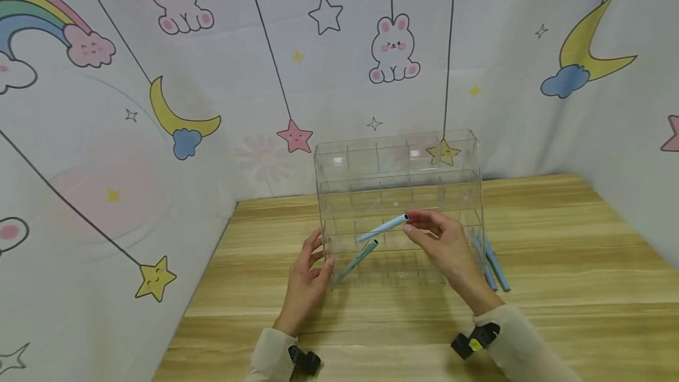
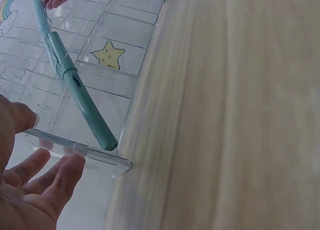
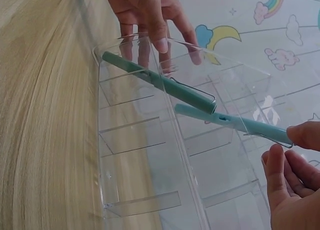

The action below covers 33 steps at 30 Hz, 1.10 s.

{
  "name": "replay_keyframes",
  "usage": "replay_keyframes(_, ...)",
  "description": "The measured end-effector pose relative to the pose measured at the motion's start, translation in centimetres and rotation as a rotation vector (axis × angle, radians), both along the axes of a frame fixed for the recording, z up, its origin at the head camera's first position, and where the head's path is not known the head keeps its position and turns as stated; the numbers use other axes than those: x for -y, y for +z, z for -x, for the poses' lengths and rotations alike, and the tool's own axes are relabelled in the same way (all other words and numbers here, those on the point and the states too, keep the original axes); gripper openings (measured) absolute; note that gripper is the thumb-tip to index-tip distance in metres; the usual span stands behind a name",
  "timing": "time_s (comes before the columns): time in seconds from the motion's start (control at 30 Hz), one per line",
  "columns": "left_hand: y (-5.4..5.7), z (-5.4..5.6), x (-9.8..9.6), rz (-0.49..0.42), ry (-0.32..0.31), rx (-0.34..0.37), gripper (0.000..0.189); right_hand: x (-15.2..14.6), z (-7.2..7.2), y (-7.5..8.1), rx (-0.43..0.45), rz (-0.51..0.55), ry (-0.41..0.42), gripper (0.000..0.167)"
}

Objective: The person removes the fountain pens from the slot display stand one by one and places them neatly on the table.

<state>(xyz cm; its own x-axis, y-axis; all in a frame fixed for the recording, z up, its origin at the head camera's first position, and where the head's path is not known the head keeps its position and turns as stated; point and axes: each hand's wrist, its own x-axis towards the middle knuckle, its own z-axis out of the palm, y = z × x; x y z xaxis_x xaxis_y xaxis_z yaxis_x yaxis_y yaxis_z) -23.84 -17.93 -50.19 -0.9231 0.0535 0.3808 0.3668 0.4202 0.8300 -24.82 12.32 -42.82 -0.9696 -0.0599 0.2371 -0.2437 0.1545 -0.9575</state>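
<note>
A clear plastic organizer [image 1: 398, 141] with several rows of compartments stands upright on the table. My left hand [image 1: 306, 279] holds its left side wall, thumb on the inner face and fingers outside. A green pen [image 1: 356, 261] leans out of a lower left compartment, its clip end tilted up; its lower end rests in the corner in the left wrist view. My right hand [image 1: 448, 246] pinches a light blue pen [image 1: 383, 227] by its clip end between thumb and fingers. This pen slants before a compartment just above the green one, its other end pointing left.
Two blue pens [image 1: 497, 265] lie on the wood-grain table [image 1: 573, 252] by the organizer's right side. A white cloth [image 1: 339, 75] printed with rabbits, stars and moons hangs behind and at both sides. Black wrist cameras [image 1: 475, 341] sit on both sleeves.
</note>
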Motion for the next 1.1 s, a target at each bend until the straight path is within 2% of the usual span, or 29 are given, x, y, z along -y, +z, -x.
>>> replay_keyframes(0.33, 0.06, -0.1, 0.03, -0.003, 0.005, 0.002, 0.069, 0.12, 0.28, -0.02, 0.005, 0.056, 0.035, 0.042)
replay_keyframes(0.57, 0.03, -0.04, -0.03, 0.0, 0.002, 0.009, 0.07, 0.24, 0.39, -0.12, -0.01, 0.059, 0.027, 0.042)
replay_keyframes(1.1, 0.16, 0.03, -0.04, -0.011, -0.001, 0.012, 0.07, 0.37, 0.47, -0.4, -0.064, 0.055, 0.014, 0.031)
